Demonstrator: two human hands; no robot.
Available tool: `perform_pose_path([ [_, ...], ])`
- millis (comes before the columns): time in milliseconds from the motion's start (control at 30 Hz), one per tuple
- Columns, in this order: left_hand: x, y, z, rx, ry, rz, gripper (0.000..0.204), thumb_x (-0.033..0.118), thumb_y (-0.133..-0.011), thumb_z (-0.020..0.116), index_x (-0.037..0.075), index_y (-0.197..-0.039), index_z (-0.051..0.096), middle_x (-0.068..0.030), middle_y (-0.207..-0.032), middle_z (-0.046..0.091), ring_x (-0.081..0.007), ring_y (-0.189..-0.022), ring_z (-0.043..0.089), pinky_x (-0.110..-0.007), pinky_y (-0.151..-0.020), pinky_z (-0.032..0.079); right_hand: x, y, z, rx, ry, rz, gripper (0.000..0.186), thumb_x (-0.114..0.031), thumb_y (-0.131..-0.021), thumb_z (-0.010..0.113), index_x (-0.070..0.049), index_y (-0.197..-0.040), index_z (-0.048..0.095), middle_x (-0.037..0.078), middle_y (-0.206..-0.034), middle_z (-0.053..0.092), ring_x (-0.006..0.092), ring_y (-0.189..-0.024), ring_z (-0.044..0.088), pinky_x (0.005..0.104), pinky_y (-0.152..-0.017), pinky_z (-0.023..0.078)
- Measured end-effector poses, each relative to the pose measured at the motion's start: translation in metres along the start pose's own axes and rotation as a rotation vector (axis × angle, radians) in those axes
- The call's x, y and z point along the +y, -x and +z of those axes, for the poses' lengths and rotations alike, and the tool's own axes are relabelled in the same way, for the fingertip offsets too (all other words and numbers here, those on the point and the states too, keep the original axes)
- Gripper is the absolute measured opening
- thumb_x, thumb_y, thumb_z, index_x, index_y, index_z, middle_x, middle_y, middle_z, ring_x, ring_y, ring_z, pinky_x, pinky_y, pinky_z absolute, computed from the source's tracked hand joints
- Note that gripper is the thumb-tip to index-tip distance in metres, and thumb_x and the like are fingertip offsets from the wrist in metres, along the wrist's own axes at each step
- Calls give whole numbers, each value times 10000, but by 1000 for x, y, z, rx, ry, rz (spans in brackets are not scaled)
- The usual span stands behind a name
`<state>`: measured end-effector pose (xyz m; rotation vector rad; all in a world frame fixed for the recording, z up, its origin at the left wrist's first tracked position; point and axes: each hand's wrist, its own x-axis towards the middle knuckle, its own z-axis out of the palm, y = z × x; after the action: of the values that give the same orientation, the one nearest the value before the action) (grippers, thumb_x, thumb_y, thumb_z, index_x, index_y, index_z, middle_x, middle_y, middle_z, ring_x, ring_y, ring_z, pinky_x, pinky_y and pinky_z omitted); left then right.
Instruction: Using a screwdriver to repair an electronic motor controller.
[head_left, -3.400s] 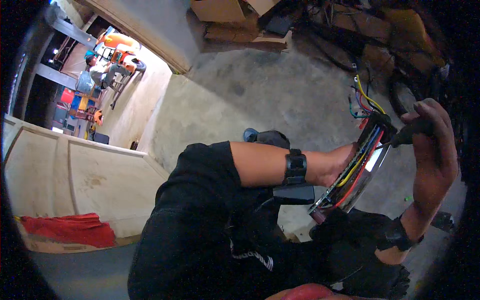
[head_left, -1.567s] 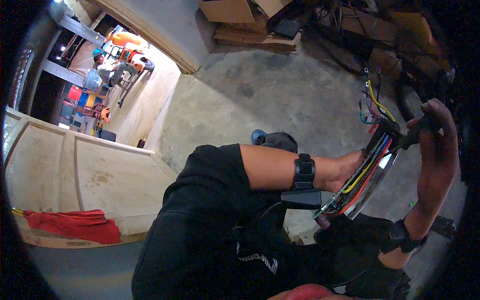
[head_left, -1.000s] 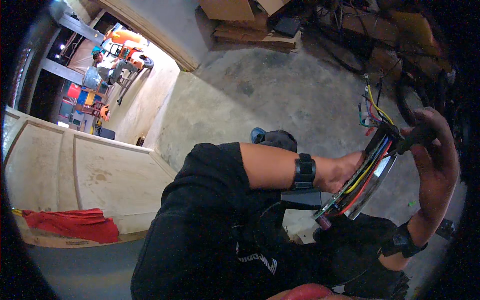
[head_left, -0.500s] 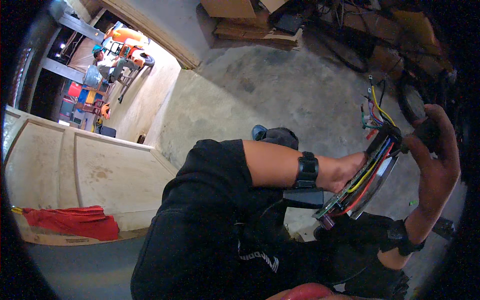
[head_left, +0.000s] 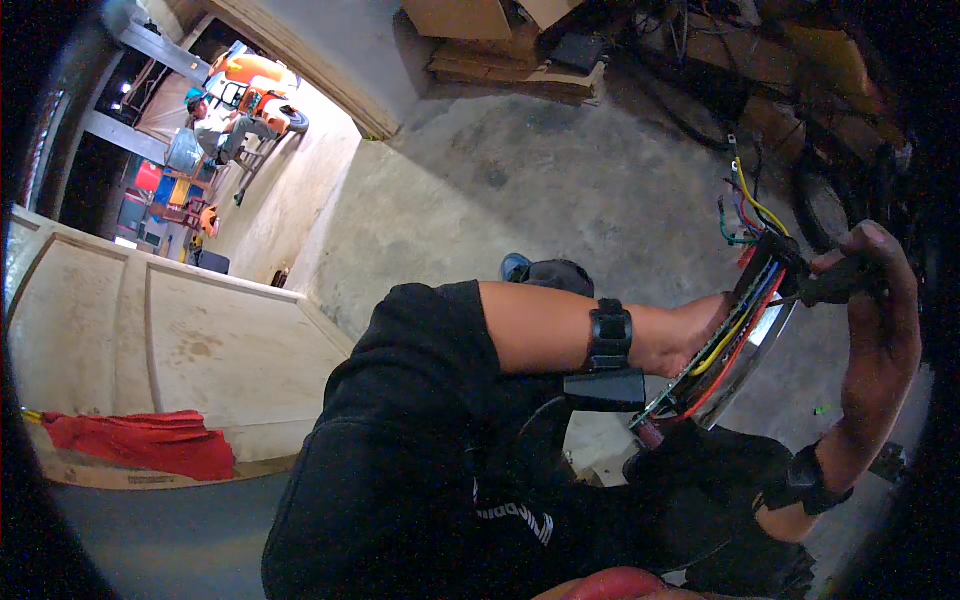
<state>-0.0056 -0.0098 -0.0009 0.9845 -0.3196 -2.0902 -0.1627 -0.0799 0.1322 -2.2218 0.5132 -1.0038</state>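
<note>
My left hand (head_left: 692,332) is closed on the far side of a long circuit board (head_left: 702,362), its fingers mostly hidden behind it. Red, yellow and blue wires run along the board, and a loose bundle of wires (head_left: 755,215) sticks out of its far end. A pale metal plate (head_left: 768,322) shows along the board's right side. My right hand (head_left: 885,290) grips a screwdriver (head_left: 845,281) by its dark handle. The thin shaft points left at the wires near the far end; whether its tip touches anything I cannot tell.
Flattened cardboard (head_left: 515,75) and tangled dark cables lie at the back right. A pale panelled door (head_left: 220,340) stands at the left, a red cloth (head_left: 140,443) before it. Through the doorway a person (head_left: 222,125) sits near an orange vehicle (head_left: 255,72).
My right hand has turned and moved slightly down, bringing the screwdriver's shaft into sight beside the wires. The board has shifted a little with my left hand.
</note>
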Motion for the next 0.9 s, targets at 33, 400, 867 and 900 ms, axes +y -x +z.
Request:
perform_pose_path([
  [33,0,2,-4,-22,9,-25,434,571,-842,484,157,-807,612,-3,-670,598,-131,-545,559,-304,-487,466,7,-2,1,-20,-1,-20,402,-109,-919,490,-8,-1306,452,136,-1206,543,213,-984,594,356,-923,430],
  [400,-7,1,-14,-107,142,-119,281,431,-895,508,164,-910,595,0,-766,631,-114,-603,596,-301,-506,502,2,-4,18,-34,-243,172,525,-183,-839,646,-19,-1297,448,137,-1154,575,215,-1035,581,332,-864,483],
  [867,-8,6,-2,-116,65,-53,299,469,-891,494,183,-845,568,35,-683,597,-96,-560,571,-301,-491,491,3,-1,13,65,-52,184,517,-8,-788,668,-92,-1273,509,57,-1016,601,123,-893,580,229,-790,453],
  [900,-9,4,-3,-122,66,-50,301,475,-888,497,185,-847,565,38,-678,595,-97,-554,568,-302,-489,489,2,-1,14,90,-43,182,519,6,-781,669,-92,-1267,517,48,-1008,597,116,-887,573,221,-786,448],
])
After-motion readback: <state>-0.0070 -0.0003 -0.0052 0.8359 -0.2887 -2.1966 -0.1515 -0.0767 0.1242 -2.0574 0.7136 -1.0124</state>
